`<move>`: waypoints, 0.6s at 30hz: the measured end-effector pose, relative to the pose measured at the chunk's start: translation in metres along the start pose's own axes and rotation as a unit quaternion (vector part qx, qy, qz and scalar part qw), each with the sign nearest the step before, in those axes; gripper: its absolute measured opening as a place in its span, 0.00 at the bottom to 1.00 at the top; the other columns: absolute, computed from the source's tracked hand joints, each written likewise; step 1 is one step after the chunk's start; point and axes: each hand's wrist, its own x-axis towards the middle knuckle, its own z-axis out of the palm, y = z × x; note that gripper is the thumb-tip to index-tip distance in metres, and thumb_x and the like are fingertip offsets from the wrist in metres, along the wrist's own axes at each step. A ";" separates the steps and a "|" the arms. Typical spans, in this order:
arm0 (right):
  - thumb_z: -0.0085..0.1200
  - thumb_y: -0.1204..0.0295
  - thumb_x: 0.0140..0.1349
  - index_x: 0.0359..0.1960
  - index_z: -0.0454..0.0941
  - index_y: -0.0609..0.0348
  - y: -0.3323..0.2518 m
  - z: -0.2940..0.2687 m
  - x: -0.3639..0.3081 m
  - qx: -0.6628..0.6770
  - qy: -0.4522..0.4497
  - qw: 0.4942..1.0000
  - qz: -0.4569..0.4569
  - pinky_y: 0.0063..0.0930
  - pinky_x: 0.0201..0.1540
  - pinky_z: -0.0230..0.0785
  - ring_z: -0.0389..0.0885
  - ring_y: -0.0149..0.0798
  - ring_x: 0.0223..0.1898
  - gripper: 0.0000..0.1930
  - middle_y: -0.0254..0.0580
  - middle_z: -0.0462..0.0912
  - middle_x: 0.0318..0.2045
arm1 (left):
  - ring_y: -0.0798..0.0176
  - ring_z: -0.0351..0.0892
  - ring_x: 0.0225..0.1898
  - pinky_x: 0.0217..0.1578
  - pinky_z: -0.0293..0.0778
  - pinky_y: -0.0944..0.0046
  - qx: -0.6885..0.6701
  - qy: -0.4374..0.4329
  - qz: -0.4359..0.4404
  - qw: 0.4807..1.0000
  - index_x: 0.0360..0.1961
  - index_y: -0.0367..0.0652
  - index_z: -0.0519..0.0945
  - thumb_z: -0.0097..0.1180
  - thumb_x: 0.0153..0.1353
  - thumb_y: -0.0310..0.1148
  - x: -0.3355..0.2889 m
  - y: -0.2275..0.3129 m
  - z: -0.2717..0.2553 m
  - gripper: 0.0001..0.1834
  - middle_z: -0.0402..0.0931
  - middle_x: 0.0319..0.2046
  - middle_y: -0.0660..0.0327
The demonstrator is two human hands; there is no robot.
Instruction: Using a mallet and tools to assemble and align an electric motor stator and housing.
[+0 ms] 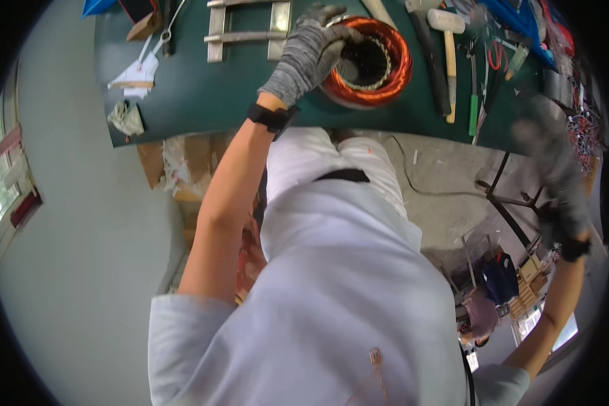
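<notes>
A motor stator (402, 71) with thick orange copper windings stands on the green workbench (183, 101), its round bore facing up. My left hand (311, 51), in a grey knitted glove, grips its left rim, with some fingers reaching over the winding toward the bore. Off to the right, past the bench's front edge, my right hand (545, 128) is gloved too and smeared by motion. Its fingers cannot be made out, nor whether they hold anything.
Right of the stator lie a pale-headed mallet (446, 24), a black bar (432, 61) and a green-handled tool (473, 115). A metal frame (215, 37) sits left, near a crumpled rag (126, 118). Bundled wires (584, 132) are at the far right. A cable (440, 193) crosses the floor.
</notes>
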 end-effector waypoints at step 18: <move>0.39 0.66 0.64 0.58 0.59 0.62 0.024 -0.062 -0.022 0.090 0.254 0.963 0.016 0.23 0.52 0.62 0.70 0.33 0.47 0.22 0.41 0.70 0.49 | 0.45 0.67 0.51 0.51 0.65 0.53 -0.125 0.096 -0.125 0.979 0.31 0.38 0.77 0.46 0.46 0.21 -0.014 0.011 0.041 0.11 0.65 0.50 0.47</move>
